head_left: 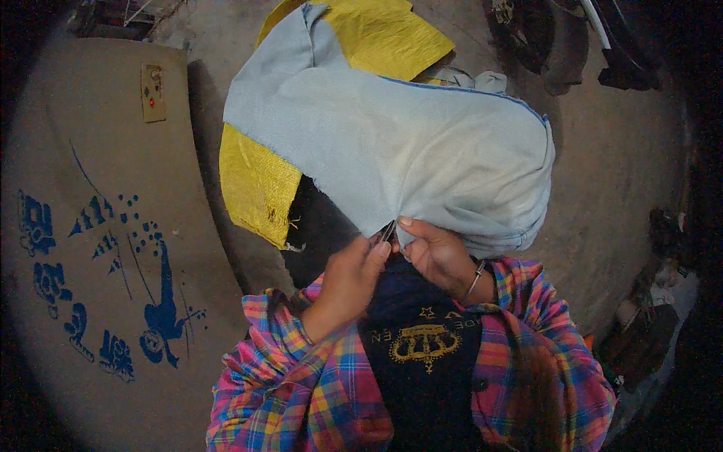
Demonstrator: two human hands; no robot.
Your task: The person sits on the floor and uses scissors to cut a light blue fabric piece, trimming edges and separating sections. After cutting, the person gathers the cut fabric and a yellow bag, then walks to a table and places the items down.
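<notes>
A large piece of light blue denim cloth [324,113] is spread in front of me, with a darker blue stitched edge along its far right side. My left hand [348,277] is closed around small metal thread snips [388,230], whose thin shiny tips touch the near edge of the cloth. Most of the snips is hidden by my fingers. Close beside it, my right hand [438,258] pinches that same cloth edge between thumb and fingers, right by the tips. Folds run out from the pinched spot, and the cloth bunches up to the right.
Yellow woven sacking [260,181] lies under and beyond the cloth, with a dark patch of material near its torn edge. To the left stands a brown panel [151,248] with blue printed pictures and a small switch plate [153,92]. Dark equipment [557,38] is at the far right.
</notes>
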